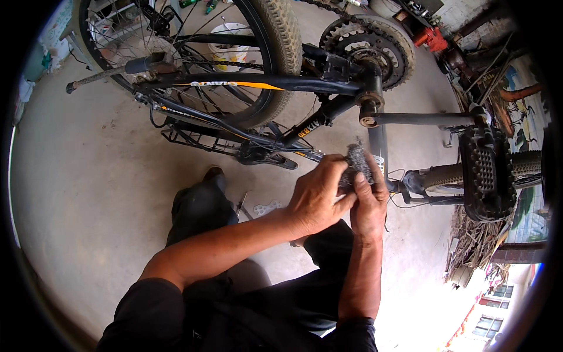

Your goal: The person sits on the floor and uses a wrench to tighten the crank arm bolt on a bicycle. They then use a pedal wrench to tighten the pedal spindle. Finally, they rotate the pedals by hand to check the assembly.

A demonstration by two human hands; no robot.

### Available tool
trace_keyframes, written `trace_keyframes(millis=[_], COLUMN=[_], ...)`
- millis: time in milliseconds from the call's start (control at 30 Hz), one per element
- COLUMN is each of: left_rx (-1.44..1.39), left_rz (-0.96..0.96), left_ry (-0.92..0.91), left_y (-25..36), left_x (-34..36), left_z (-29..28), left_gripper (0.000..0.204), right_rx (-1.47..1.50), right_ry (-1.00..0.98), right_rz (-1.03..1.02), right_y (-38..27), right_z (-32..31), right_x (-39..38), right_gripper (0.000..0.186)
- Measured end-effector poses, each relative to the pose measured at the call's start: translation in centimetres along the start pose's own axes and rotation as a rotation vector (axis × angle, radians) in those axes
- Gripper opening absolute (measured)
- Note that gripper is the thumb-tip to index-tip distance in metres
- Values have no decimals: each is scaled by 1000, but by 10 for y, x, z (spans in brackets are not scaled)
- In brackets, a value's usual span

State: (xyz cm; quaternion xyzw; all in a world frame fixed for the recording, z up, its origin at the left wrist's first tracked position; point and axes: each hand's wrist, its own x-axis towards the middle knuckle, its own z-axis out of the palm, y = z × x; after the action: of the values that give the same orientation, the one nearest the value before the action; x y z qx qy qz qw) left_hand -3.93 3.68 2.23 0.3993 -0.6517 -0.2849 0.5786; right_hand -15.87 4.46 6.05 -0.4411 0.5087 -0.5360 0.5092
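Note:
My left hand (pixel 316 193) and my right hand (pixel 368 210) are closed together around a grey, fibrous wad like steel wool (pixel 358 158), my thumbs pressed on it. Just above them is an upside-down black and orange bicycle frame (pixel 322 85). Its bottom bracket with a crank arm (pixel 425 118) reaches right to a black toothed pedal (pixel 487 170). The chainrings (pixel 390 53) sit at the top, and the rear wheel (pixel 287 53) fills the upper left. Part of the frame behind my hands is hidden.
My legs (pixel 199 214) are below the bicycle. A flat metal tool with holes (pixel 267 208) lies on the concrete floor (pixel 88 193). A white bucket (pixel 229 35) stands behind the wheel. At right are a red metal tool (pixel 430 38), the front wheel (pixel 443 176) and bundled sticks (pixel 463 246).

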Motion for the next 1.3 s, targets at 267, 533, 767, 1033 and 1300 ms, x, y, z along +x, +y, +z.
trace_keyframes(millis=[267,533,767,1033,1300], left_rx=[42,25,-24,-13,-6], left_rz=[-123,-164,-168,-200,-214], left_ry=[-258,-256,-260,-294,-305], left_y=[-8,-22,-28,-29,-25], left_x=[2,6,4,2,-2], left_z=[-1,6,10,13,11], left_gripper=[43,24,15,12,10], right_rx=[-533,-1117,-1460,-1711,-1446], right_ry=[324,62,-58,1,4], right_rz=[-296,-999,-1170,-829,-1031], right_y=[-57,-86,-97,-93,-103], right_z=[-41,-26,-2,-9,-2], right_x=[42,117,141,128,124], right_gripper=[39,38,41,33,33])
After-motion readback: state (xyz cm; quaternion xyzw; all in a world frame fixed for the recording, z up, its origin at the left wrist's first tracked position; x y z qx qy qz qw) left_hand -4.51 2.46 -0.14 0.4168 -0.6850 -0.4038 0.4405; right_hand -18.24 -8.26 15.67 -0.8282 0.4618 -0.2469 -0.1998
